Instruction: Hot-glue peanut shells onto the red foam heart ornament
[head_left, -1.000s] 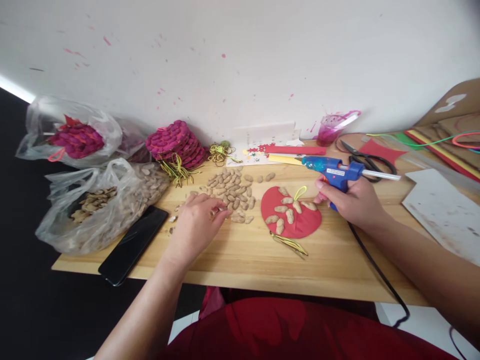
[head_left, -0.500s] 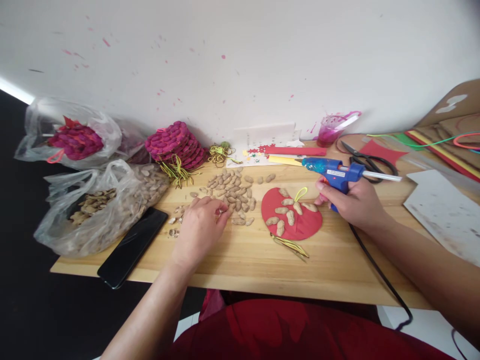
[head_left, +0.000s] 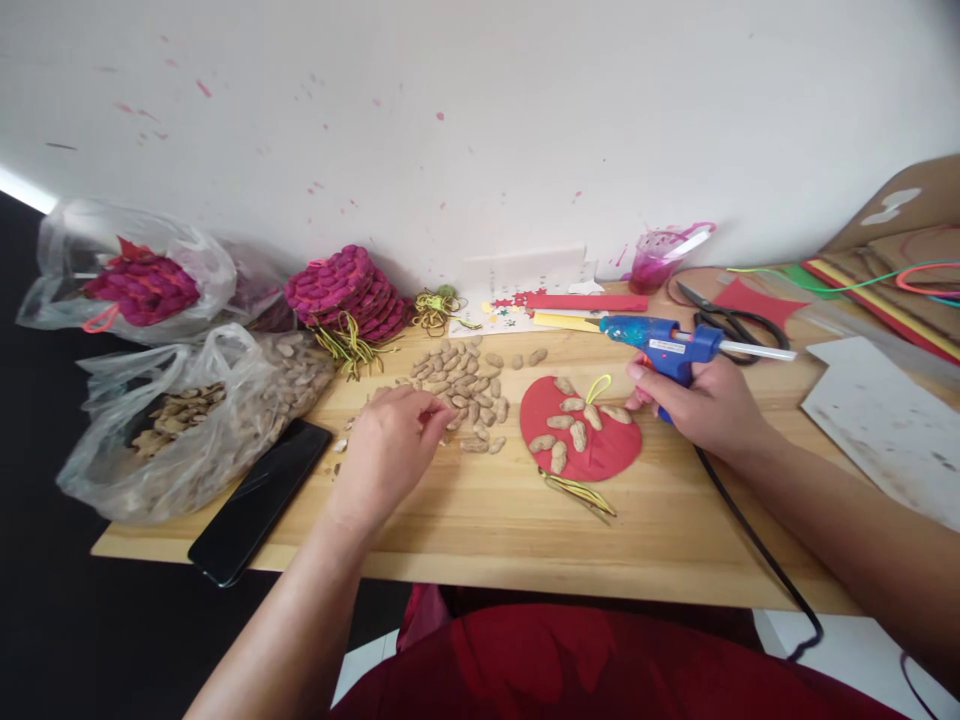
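Observation:
My right hand [head_left: 716,405] is wrapped round the grip of a blue glue gun [head_left: 671,345], its nozzle pointing left and a white glue stick jutting from its back. My left hand [head_left: 394,435] hovers at the left edge of a pile of peanuts [head_left: 469,385], fingers curled and thumb against them; whatever they pinch is hidden. Between the hands lies a red round piece [head_left: 600,455] with several peanuts on its face. A yellow loop [head_left: 598,388] sticks up at its top, and a yellow-green tassel [head_left: 581,493] hangs from its lower edge.
At left are plastic bags of peanuts [head_left: 247,440] and a black phone [head_left: 259,505]. Stacked purple peanut ornaments [head_left: 345,290] stand by the wall. Scissors [head_left: 739,325], a cup of pink paint [head_left: 652,265] and a stained white sheet [head_left: 877,400] lie rightward. The gun's cord [head_left: 757,540] crosses the front edge.
My left hand has shifted slightly left, its fingers drawn closer together. My right hand keeps the glue gun in the same place. The whole view has moved a little.

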